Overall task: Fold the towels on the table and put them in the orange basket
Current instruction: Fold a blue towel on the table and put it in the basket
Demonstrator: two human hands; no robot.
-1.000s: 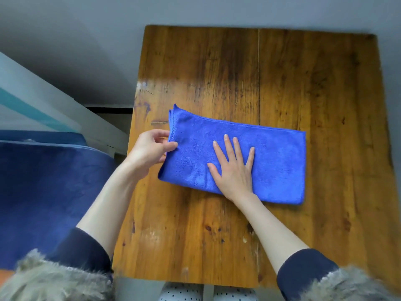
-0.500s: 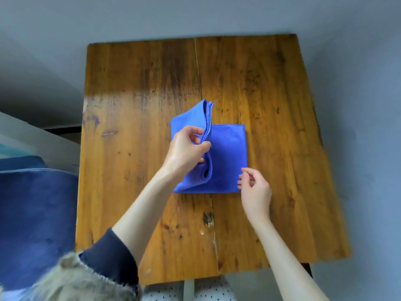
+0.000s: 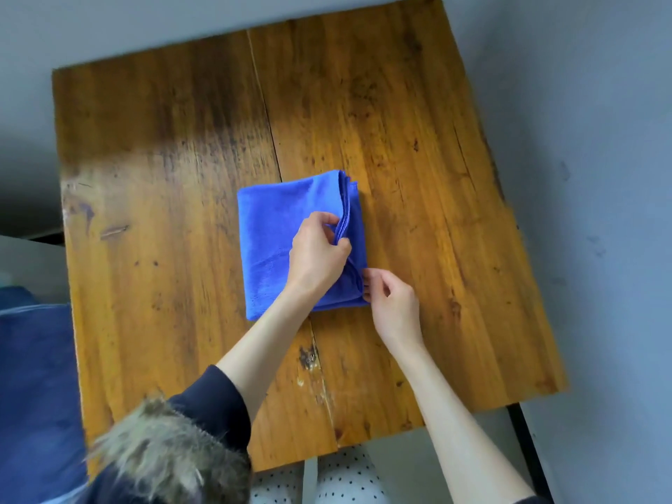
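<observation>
Here, at the far left edge, a dark blue surface stands beside the wooden table, and low in the view there is a fur-trimmed dark sleeve on the left arm. On the table, near its middle, lies the blue towel, folded into a thick, almost square packet that rests flat on the wood over the seam between the two boards. The left hand is on top of the right half of the towel; its fingers and thumb are curled and pinch the stacked loose edges that run along the right side of the packet, so the larger part of the cloth lies to the left of this hand and under it. The right hand is just to the right of the towel, at its near right corner, with the palm on the table side and the bare forearm going down to the lower right. Its fingers are bent and touch the corner of the cloth, and they seem to pinch it lightly, though the exact grip is hard to see. Under the near table edge, a white fabric with dark dots is visible.
</observation>
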